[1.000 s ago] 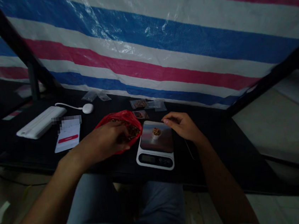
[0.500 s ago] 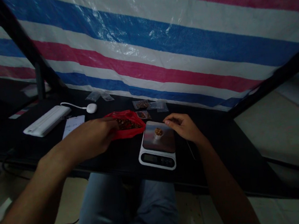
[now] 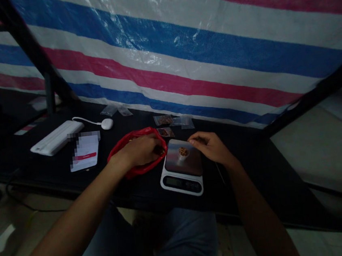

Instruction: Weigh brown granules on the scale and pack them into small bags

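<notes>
At the centre of the frame, the person's left hand (image 3: 142,149) reaches into a red bag (image 3: 146,169), its fingertips hidden, so their grip cannot be told. Just right of it, a small cup (image 3: 183,157) of brown pieces stands on a white scale (image 3: 179,167), and beside the scale's upper right corner the right hand (image 3: 209,146) has thumb and forefinger pinched together, on what, if anything, cannot be told.
</notes>
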### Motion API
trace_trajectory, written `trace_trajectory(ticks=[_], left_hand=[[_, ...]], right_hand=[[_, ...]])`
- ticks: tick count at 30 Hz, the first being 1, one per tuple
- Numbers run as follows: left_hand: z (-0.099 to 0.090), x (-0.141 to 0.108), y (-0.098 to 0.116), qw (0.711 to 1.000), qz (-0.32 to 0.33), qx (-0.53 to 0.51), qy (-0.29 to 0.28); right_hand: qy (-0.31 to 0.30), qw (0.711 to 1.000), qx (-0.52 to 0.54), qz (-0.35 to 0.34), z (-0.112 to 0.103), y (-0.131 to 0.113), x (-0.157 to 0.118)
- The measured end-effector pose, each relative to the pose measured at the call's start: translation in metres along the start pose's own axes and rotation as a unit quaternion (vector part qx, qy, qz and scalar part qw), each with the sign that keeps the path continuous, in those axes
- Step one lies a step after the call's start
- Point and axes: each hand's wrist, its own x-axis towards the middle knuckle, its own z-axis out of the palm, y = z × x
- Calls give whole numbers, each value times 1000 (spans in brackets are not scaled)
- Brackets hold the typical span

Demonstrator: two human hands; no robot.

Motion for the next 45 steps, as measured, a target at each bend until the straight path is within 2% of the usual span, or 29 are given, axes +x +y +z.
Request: trace_trajectory(ticks=[5,10,13,16,19,22,25,33,45], left_hand=[[7,4,-2,1000,-3,-7,-27],[0,-1,-9,999,28,-28,15],[-7,-3,-8,998,44,-44,18],[-16,-2,3,993,70,-84,50],[-20,3,23,980,109,-143,85],[-15,13,41,967,139,-191,90],[-6,21,49,964,157,-199,77],[3,21,48,967,158,-190,66],[8,14,47,958,139,-229,105]], right_hand=[[5,1000,4,-7,-1,1,-1],[2,1000,-13,-7,-1,-1,-1],[4,1000,-19,-3,-2,-2,-1],[6,1000,-19,-7,-3,-3,-2],[6,1000,-15,-9,-4,-3,-2],[0,1000,5,-14,-5,-3,-2],[-10,1000,17,-14,-7,-3,-3],[-76,996,43,-6,-6,-7,-6],[-96,994,44,3,-2,-9,-5]])
